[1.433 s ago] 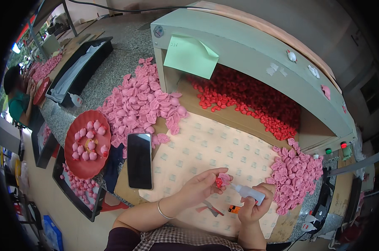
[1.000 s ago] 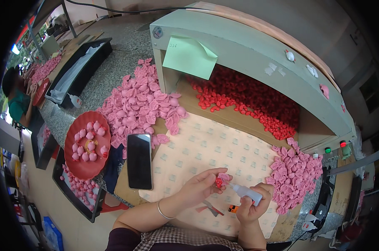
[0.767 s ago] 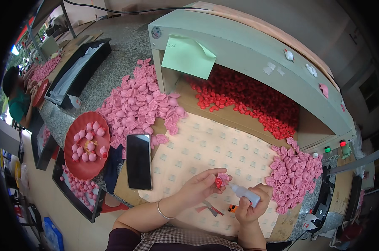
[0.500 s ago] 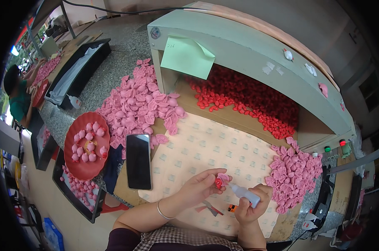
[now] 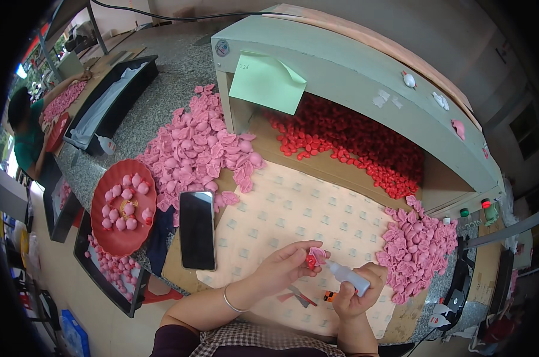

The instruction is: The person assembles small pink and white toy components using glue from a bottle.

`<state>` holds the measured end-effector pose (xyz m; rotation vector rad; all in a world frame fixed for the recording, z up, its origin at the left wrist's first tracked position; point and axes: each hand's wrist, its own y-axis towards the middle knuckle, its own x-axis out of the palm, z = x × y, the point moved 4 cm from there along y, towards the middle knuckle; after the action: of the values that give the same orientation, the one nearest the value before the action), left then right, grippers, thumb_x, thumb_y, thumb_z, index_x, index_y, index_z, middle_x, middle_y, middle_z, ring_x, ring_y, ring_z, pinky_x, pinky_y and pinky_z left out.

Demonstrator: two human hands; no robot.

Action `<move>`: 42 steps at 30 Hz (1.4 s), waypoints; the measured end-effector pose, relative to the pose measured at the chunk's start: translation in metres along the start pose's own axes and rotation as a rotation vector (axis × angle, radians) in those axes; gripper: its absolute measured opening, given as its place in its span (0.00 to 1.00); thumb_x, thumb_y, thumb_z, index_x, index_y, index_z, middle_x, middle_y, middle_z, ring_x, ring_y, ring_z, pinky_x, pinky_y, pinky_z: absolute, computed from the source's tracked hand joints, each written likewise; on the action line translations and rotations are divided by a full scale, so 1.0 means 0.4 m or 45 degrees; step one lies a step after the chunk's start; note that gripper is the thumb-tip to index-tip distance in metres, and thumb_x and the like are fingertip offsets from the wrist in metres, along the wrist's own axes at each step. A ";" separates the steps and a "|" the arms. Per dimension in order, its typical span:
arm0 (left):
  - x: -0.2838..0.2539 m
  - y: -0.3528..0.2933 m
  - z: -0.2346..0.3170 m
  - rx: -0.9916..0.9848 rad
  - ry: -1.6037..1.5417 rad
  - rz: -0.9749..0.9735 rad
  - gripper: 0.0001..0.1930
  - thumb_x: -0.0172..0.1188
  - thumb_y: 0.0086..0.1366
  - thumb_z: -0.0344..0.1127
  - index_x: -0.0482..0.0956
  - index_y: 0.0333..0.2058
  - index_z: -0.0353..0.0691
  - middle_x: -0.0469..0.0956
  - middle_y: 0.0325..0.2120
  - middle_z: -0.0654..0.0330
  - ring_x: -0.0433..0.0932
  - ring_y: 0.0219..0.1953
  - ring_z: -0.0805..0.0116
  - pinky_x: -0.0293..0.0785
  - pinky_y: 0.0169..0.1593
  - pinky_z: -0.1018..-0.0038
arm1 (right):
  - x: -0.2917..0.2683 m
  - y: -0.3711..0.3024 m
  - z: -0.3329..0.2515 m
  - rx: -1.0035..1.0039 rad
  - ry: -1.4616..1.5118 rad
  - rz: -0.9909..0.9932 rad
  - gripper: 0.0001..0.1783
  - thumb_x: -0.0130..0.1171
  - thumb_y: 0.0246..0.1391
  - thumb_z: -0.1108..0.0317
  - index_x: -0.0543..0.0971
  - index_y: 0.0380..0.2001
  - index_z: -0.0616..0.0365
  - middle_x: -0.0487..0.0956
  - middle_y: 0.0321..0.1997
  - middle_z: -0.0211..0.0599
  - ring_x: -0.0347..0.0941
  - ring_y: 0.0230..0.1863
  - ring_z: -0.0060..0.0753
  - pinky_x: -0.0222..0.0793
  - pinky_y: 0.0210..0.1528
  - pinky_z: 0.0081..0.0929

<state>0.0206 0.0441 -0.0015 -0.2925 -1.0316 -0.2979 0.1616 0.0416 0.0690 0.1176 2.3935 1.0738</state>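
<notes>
Between the fingertips of my left hand (image 5: 288, 266) is a small pink shell-like piece (image 5: 317, 254) with a red part (image 5: 311, 260) in it. My right hand (image 5: 357, 294) is wrapped round a translucent squeeze bottle (image 5: 351, 278), its narrow nozzle tilted up to the left. The nozzle tip is at the pink piece; whether it touches cannot be made out. Both hands are above a patterned, cream-coloured sheet (image 5: 281, 202). Under them lie a flat blade-like tool (image 5: 299, 296) and a small orange-and-black object (image 5: 329, 296).
Pink pieces are heaped left (image 5: 192, 146) and right (image 5: 418, 253). A grey-green box shelf (image 5: 352, 65) holds many red pieces (image 5: 341, 154). At left are a phone (image 5: 197, 229), a red scalloped plate (image 5: 105, 235) with pink pieces, and a black tray (image 5: 129, 306). Another person (image 5: 28, 137) works far left.
My hands, the bottle and the pink piece look nearly unmoved. At far left, the other person's arm has reached farther out over the table.
</notes>
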 end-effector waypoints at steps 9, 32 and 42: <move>0.000 -0.003 -0.002 -0.002 0.004 -0.010 0.20 0.39 0.63 0.38 0.58 0.51 0.35 0.65 0.46 0.52 0.68 0.40 0.67 0.65 0.46 0.71 | -0.001 0.007 -0.008 -0.013 -0.023 -0.031 0.16 0.53 0.35 0.73 0.67 0.32 0.61 0.63 0.26 0.40 0.60 0.21 0.33 0.58 0.22 0.24; -0.003 -0.002 -0.002 0.033 -0.009 -0.012 0.20 0.40 0.63 0.39 0.58 0.51 0.35 0.65 0.46 0.52 0.69 0.41 0.66 0.66 0.44 0.73 | -0.006 0.005 0.001 -0.031 -0.070 0.019 0.14 0.52 0.35 0.74 0.67 0.31 0.62 0.63 0.26 0.40 0.60 0.20 0.33 0.58 0.22 0.25; -0.005 -0.003 0.001 0.036 -0.034 -0.042 0.21 0.40 0.63 0.40 0.58 0.51 0.35 0.64 0.47 0.52 0.68 0.42 0.66 0.66 0.45 0.74 | -0.011 -0.001 0.004 -0.009 -0.058 0.048 0.14 0.52 0.35 0.73 0.67 0.31 0.61 0.63 0.27 0.41 0.60 0.21 0.33 0.57 0.22 0.25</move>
<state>0.0189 0.0433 -0.0028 -0.2552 -1.0670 -0.3096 0.1662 0.0410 0.0698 0.1831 2.3555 1.0853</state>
